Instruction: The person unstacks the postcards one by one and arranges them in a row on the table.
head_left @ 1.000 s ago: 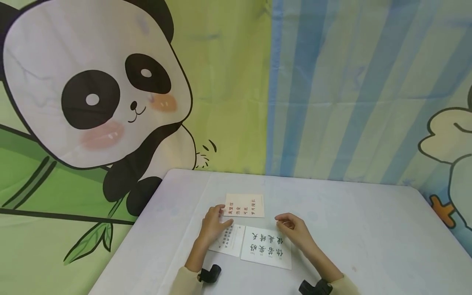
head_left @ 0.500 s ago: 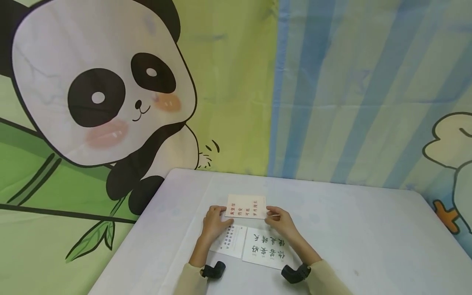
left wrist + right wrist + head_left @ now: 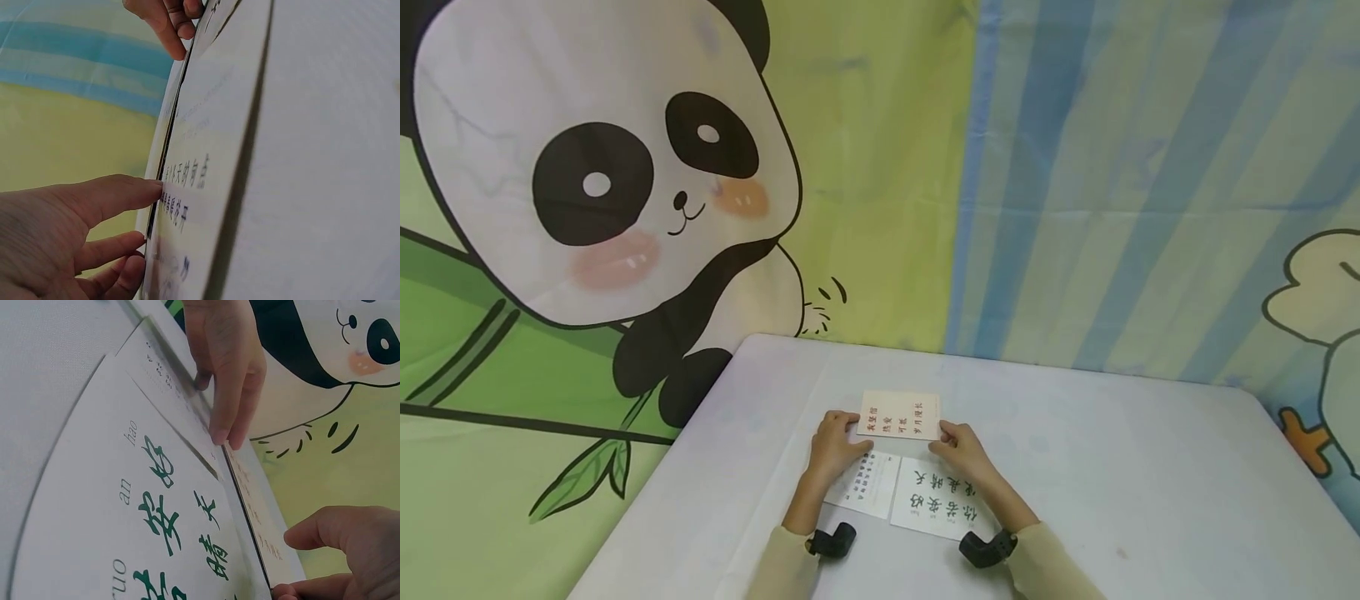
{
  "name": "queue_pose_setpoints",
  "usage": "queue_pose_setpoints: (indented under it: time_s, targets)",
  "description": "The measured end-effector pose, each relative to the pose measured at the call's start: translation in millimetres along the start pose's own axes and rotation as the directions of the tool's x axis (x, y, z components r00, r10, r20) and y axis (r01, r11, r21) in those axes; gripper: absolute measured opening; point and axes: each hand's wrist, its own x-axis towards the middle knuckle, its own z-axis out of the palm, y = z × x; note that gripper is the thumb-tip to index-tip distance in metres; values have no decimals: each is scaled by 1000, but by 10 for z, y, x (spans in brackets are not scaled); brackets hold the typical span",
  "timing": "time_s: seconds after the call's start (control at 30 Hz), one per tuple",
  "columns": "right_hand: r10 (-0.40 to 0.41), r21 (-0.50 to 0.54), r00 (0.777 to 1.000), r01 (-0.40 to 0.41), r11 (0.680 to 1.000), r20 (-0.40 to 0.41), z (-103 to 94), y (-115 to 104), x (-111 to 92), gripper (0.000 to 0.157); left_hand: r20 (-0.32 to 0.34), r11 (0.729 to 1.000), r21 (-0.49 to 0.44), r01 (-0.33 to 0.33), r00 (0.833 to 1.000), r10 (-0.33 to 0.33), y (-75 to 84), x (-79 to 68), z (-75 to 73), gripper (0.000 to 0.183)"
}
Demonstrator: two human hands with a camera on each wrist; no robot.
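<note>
A cream card (image 3: 901, 407) with columns of red Chinese characters lies flat at the back of the group, between both hands. My left hand (image 3: 832, 446) has its index fingertip at the card's left edge, its thumb extended over the near white card. On the other side my right hand (image 3: 964, 454) touches the near right corner with spread index finger and thumb. Closer to me are a white card (image 3: 880, 483) with small dark characters, partly under the left hand, and a larger white card (image 3: 928, 521) with green characters, its right side partly covered by the right forearm.
All cards lie on a pale tabletop (image 3: 1120, 483). Behind it hangs a backdrop curtain (image 3: 880, 167) with a panda, bamboo and blue stripes. Each wrist wears a black camera, the left one (image 3: 833, 542) and the right one (image 3: 987, 550), close over the table.
My right hand has moved left from above the green-lettered card to the cream card's right edge. My left hand stays at the left edge. The view has shifted slightly.
</note>
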Motion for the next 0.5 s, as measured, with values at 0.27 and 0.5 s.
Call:
queue_pose_setpoints:
  time_s: [0.27, 0.5]
  targets:
    - [62, 42, 997, -60, 997, -42, -9, 48, 41, 53, -5, 999, -34, 5, 1000, -5, 9, 12, 11, 54]
    - [82, 99, 995, -76, 992, -58, -29, 71, 32, 49, -22, 996, -89, 4, 1000, -6, 27, 29, 6, 48]
